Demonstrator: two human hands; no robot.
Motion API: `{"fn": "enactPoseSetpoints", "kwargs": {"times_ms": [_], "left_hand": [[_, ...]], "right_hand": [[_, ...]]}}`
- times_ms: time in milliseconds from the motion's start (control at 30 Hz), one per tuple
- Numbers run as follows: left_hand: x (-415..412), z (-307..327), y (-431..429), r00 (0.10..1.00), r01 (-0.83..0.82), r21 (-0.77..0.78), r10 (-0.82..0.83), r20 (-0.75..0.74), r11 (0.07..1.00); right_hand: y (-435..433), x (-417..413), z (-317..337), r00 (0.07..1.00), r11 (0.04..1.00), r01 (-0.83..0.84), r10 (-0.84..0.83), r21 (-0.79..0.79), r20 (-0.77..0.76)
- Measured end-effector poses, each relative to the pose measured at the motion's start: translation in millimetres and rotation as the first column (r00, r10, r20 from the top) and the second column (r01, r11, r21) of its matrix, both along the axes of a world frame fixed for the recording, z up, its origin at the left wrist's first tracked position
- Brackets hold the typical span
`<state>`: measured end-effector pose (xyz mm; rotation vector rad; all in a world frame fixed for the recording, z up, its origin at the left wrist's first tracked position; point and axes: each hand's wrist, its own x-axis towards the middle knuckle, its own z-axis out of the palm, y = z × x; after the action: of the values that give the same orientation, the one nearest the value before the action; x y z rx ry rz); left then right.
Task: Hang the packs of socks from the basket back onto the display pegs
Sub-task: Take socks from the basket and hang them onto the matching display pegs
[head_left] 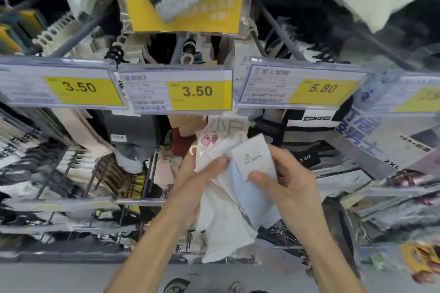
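Head view: your left hand (200, 173) and right hand (283, 178) both grip sock packs (238, 188), none yet hung on the display pegs (183, 50).

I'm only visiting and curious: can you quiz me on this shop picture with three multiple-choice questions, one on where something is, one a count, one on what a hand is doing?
1. Where is the bundle of sock packs?
A. below the price tags
B. above the yellow sign
C. on the floor

2. How many tags plainly read 3.50?
A. one
B. two
C. four

3. What is the right hand doing?
A. hanging empty
B. pressing flat on a shelf
C. pinching the white card label

Answers:
1 A, the left hand and right hand hold it under the tags.
2 B, two show 3.50, while the 5.80 tag beside them differs.
3 C, its thumb and fingers pinch the label.
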<state>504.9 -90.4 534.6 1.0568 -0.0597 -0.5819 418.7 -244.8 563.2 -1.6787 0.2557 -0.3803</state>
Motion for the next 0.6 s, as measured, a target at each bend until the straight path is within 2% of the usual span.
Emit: {"fn": "enactPoseSetpoints", "kwargs": {"times_ms": [67,167,267,367,433,533,600], "left_hand": [[-1.4,1.8,-2.6,0.999,-0.039,-0.006,0.039,0.003,0.999],[-2.3,4.8,-5.3,0.997,-0.072,-0.012,0.072,0.023,0.997],[-1.0,6.3,-3.8,0.997,-0.072,0.032,0.071,0.038,0.997],[1.3,6.1,0.7,0.997,-0.073,0.041,0.073,0.003,0.996],[3.2,5.7,4.5,0.997,-0.077,0.054,0.078,-0.012,0.996],[5.0,5.4,11.5,0.997,-0.072,0.059,0.074,-0.032,0.996],[5.9,3.2,16.2,0.996,-0.077,0.059,0.08,-0.049,0.995]], "right_hand": [[4.0,0.0,-1.2,1.0,0.998,-0.006,0.006,-0.062,-0.004],[4.4,1.6,-2.2,1.0,0.998,-0.023,0.023,-0.053,-0.008],[-1.1,2.3,-2.7,1.0,0.999,-0.017,0.016,0.042,0.016],[-6.4,1.3,-2.9,0.998,0.977,0.011,-0.022,0.215,0.051],[-8.4,1.3,-1.7,0.996,0.964,0.052,-0.07,0.263,0.061],[-10.0,11.4,8.5,0.98,0.961,0.134,-0.165,0.241,0.114],[-10.0,27.3,18.7,0.96,0.964,0.208,-0.234,0.165,0.153]]}}
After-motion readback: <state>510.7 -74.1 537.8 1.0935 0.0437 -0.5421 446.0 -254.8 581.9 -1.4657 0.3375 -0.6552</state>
